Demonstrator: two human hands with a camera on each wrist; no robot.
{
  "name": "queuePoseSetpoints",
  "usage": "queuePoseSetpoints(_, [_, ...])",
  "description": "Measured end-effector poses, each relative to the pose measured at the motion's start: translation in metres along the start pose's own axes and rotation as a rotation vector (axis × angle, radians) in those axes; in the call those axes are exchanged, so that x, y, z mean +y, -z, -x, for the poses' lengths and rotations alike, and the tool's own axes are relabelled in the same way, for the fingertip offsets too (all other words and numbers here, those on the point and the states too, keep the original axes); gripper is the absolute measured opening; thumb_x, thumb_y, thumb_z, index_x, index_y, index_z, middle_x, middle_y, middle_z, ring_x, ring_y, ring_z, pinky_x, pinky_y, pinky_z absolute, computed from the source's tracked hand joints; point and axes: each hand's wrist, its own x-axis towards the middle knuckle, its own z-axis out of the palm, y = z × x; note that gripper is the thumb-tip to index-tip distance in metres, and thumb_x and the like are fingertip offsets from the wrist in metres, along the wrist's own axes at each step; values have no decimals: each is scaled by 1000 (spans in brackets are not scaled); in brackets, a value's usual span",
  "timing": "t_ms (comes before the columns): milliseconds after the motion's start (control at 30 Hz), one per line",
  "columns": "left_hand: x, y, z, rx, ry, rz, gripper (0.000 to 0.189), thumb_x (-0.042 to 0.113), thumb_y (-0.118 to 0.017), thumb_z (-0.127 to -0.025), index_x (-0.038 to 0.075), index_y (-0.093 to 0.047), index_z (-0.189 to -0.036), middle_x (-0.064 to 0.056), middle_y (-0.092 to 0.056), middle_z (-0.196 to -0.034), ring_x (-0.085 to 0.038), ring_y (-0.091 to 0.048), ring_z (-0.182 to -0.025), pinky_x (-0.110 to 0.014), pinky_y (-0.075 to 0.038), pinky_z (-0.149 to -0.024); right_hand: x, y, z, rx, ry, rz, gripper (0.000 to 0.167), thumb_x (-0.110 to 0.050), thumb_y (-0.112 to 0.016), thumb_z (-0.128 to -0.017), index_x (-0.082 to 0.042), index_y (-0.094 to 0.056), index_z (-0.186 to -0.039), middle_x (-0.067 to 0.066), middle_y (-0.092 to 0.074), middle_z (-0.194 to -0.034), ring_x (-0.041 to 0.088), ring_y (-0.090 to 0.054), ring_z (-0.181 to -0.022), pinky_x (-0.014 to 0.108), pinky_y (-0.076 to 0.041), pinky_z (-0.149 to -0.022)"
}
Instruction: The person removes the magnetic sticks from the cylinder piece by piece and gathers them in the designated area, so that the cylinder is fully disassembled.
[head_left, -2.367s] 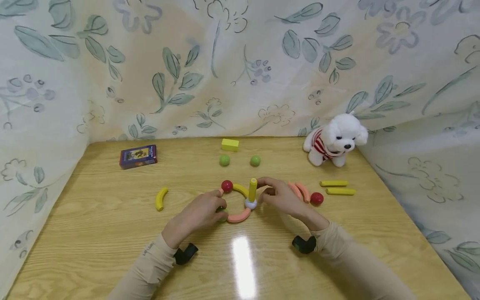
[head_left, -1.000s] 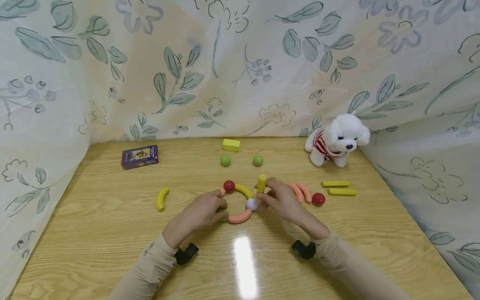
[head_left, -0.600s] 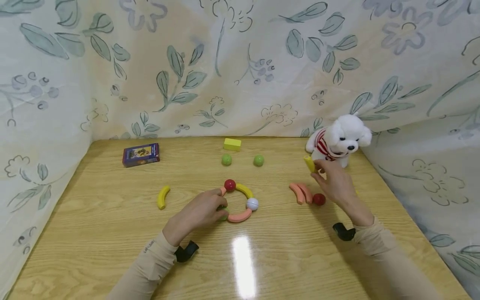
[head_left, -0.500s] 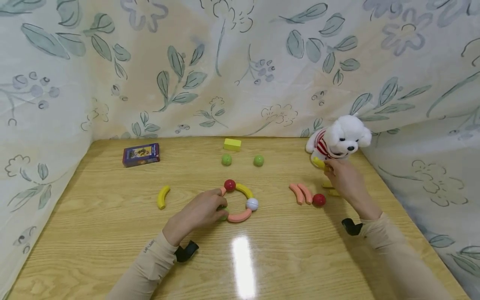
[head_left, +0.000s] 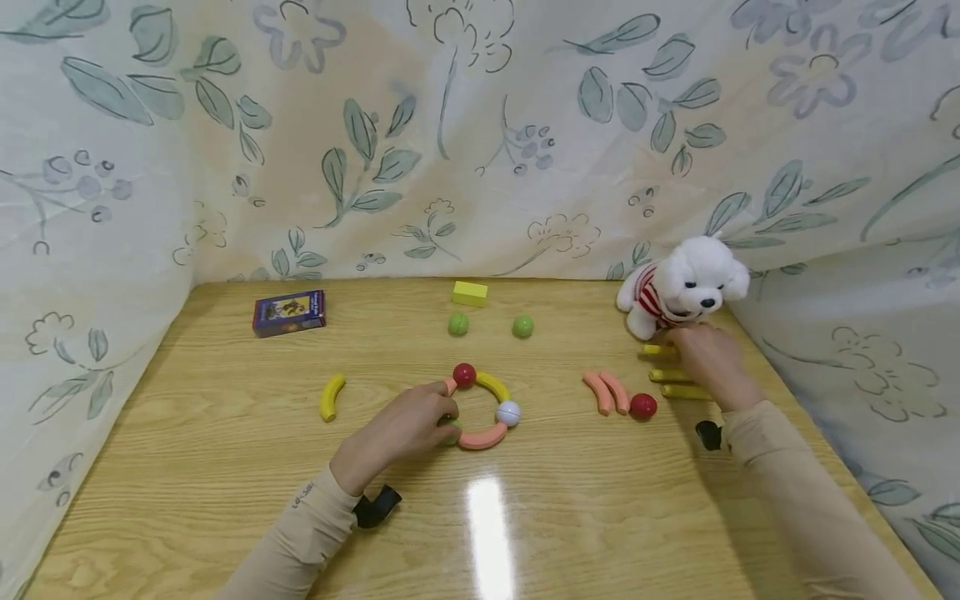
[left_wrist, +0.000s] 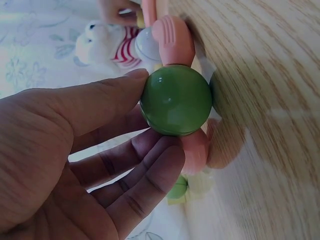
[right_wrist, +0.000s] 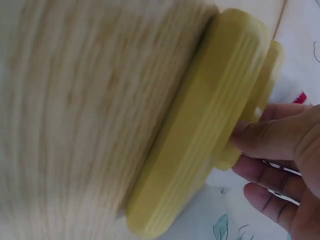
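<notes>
My left hand (head_left: 408,421) pinches a green ball (left_wrist: 177,100) between thumb and fingertips. The ball is part of a ring on the table, with curved pink sticks (head_left: 482,437), a white ball (head_left: 508,413), a curved yellow stick (head_left: 492,386) and a red ball (head_left: 464,375). At the right, just in front of the white toy dog (head_left: 701,279), my right hand (head_left: 708,358) pinches a straight yellow stick (head_left: 654,349), low by the table. Two more straight yellow sticks, a nearer one (head_left: 684,392) and a middle one (head_left: 663,376), lie alongside, partly covered by the hand.
Two loose pink sticks (head_left: 600,393) and a red ball (head_left: 643,407) lie right of the ring. Green balls (head_left: 522,326) and a yellow block (head_left: 470,293) sit behind it. Leftward are a curved yellow stick (head_left: 332,397) and a purple card box (head_left: 290,313).
My right hand has carried the yellow stick, earlier upright on the white ball, away to the right and down beside the other two. My left hand has stayed on the green ball.
</notes>
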Motion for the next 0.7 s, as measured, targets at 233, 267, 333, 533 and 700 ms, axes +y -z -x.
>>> queuePoseSetpoints(233, [2,-1,-1,-13,3,14,12,20,-73,-87,10,-70,-81,2,-51,-76,-8,-40,-65,-19,-34,-58,2,-7,2,-67,-5,10,7,-7,-70,-82,-8,-74,-88,18,-71,-83,38,-66,-74,53,-50,-59])
queuePoseSetpoints(267, [2,-1,-2,-13,4,15,12,20,-73,-87,10,-70,-81,2,-52,-76,-8,-40,-65,-19,-34,-58,2,-7,3,-62,-9,15,7,-6,-70,-82,-8,-74,-87,18,-71,-82,39,-66,-75,54,-50,-60])
queuePoseSetpoints(333, [3,-1,-2,-18,7,20,12,19,-73,-88,10,-70,-81,1,-52,-76,-8,-40,-65,-20,-34,-58,1,-7,5,-23,-4,18,8,-3,-67,-83,-7,-72,-87,19,-69,-81,41,-64,-74,55,-50,-59])
queuePoseSetpoints(533, [4,-1,-1,-20,4,11,11,19,-73,-88,9,-70,-84,-3,-56,-79,-9,-41,-66,-20,-35,-59,-53,9,14,207,137,-64,13,4,-67,-79,-2,-69,-91,16,-66,-83,35,-63,-75,49,-51,-62])
queuePoseSetpoints(700, [5,0,-1,-14,0,11,13,20,-72,-88,7,-71,-89,-2,-52,-80,-9,-39,-67,-20,-35,-59,-145,18,23,287,457,-245,20,1,-72,-79,-3,-72,-99,10,-68,-94,25,-65,-88,38,-55,-76])
